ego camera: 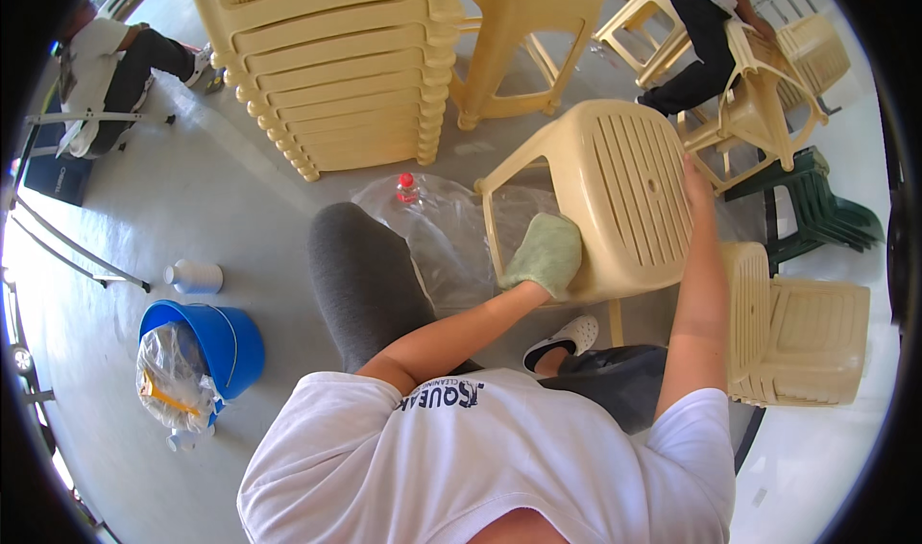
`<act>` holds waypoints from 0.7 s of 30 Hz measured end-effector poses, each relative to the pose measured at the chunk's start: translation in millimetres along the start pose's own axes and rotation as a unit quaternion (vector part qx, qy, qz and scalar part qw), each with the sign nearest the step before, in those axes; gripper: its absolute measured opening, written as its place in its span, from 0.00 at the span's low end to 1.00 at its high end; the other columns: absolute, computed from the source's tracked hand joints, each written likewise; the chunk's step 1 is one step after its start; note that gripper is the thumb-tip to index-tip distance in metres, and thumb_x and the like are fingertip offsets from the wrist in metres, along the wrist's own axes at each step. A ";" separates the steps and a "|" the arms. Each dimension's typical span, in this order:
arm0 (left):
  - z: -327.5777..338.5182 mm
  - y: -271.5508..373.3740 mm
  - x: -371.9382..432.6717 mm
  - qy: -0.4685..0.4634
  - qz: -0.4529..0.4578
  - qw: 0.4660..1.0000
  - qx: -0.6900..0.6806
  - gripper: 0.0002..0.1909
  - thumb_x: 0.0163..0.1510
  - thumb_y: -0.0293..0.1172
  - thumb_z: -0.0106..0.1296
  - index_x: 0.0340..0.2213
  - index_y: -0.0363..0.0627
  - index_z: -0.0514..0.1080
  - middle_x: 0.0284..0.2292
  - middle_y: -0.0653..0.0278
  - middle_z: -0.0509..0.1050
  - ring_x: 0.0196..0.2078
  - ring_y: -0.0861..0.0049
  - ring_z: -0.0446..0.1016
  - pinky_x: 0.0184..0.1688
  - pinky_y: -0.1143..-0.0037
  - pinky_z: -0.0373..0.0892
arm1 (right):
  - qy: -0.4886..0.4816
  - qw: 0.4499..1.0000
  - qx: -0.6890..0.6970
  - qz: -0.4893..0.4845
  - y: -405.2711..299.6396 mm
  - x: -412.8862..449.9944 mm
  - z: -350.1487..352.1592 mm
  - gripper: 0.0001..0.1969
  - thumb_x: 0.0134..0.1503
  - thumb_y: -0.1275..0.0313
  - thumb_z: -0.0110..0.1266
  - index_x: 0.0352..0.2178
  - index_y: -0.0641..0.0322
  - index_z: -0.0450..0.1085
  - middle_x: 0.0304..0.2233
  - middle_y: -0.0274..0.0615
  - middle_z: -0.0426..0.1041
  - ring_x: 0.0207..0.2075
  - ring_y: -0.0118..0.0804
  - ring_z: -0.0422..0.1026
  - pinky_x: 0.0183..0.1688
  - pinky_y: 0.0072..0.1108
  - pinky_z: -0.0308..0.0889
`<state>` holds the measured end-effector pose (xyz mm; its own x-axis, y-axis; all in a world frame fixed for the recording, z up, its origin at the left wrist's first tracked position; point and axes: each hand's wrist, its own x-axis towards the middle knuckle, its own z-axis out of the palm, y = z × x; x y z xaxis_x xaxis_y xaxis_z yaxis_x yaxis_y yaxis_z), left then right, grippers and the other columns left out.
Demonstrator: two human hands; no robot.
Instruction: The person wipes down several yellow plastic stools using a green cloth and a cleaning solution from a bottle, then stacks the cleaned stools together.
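A beige plastic stool (641,184) is tilted before me, its slatted seat turned up and to the right. My right hand (697,184) grips the far right edge of that seat. A pale green cloth (549,252) covers my left hand (536,290) to the wrist and lies against the stool's left side, below the seat. The cloth hides my left fingers. Beneath the stool a clear plastic sheet (454,256) is spread over the floor, and a clear bottle with a red cap (407,189) stands on it.
A tall stack of beige stools (346,90) rises ahead, beside a single stool (526,47). More stools (814,342) and green plastic chairs (821,198) are on the right. To the left are a blue bucket (245,349) and a white bottle (198,277). Two other people sit farther off.
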<state>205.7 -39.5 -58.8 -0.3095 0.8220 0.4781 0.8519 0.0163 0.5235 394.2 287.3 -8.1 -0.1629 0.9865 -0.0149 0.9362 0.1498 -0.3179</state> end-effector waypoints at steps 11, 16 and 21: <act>-6.9 5.6 -43.8 -0.054 0.131 0.902 -0.409 0.14 0.48 0.34 0.45 0.39 0.47 0.68 0.40 0.62 0.67 0.43 0.73 0.64 0.45 0.76 0.61 | -0.078 0.983 0.114 -0.121 -81.9 -32.3 -83.5 0.39 0.50 0.42 0.36 0.44 0.72 0.63 0.44 0.55 0.65 0.48 0.47 0.63 0.49 0.25 0.55; -6.3 30.3 -49.0 -0.136 0.029 0.944 -0.299 0.08 0.43 0.29 0.46 0.28 0.45 0.71 0.29 0.62 0.72 0.35 0.67 0.69 0.36 0.73 0.66 | -0.077 0.969 0.169 -0.164 -131.0 -27.2 -81.6 0.37 0.50 0.42 0.36 0.40 0.73 0.65 0.41 0.56 0.67 0.46 0.47 0.64 0.48 0.24 0.56; 0.9 35.0 -48.5 -0.138 0.040 0.982 -0.122 0.06 0.39 0.27 0.46 0.22 0.43 0.71 0.24 0.60 0.72 0.29 0.64 0.71 0.31 0.72 0.67 | -0.015 0.986 0.112 -0.124 -96.6 12.6 4.3 0.36 0.51 0.42 0.34 0.41 0.68 0.65 0.40 0.56 0.67 0.46 0.50 0.63 0.49 0.29 0.55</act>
<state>250.9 -78.2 -64.3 -0.0904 0.9385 0.3331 0.7314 -0.1644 0.6618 300.4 285.0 18.4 -0.3911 0.9182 0.0623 0.7743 0.3649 -0.5171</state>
